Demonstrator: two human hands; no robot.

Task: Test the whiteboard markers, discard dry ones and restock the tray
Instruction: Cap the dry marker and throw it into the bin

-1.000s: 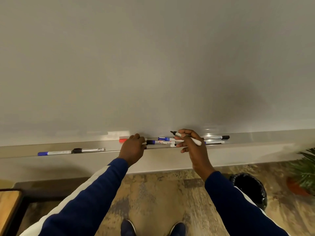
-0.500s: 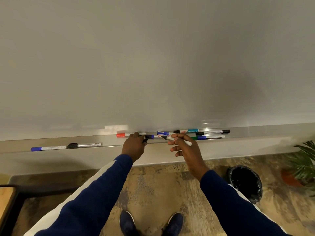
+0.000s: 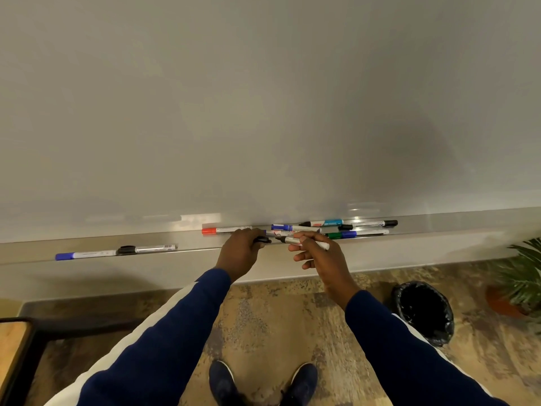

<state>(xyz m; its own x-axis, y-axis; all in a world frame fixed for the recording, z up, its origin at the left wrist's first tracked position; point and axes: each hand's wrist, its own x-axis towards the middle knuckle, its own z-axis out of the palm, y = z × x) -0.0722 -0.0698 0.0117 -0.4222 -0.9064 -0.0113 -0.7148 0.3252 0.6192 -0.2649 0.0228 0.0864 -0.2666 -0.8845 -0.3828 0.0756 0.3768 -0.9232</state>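
Fingers of your right hand (image 3: 319, 256) pinch an uncapped marker (image 3: 304, 242), tip leftward; your left hand (image 3: 238, 252) closes its grip on a black cap (image 3: 263, 239) just beside that tip, above the tray (image 3: 190, 246).

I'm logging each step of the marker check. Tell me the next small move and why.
Probably bring the cap in the left hand onto the marker in the right hand. Its dark tip is bare and points at the cap, a small gap apart, just above the tray. Whether it wrote can't be told, so tray or bin comes after.
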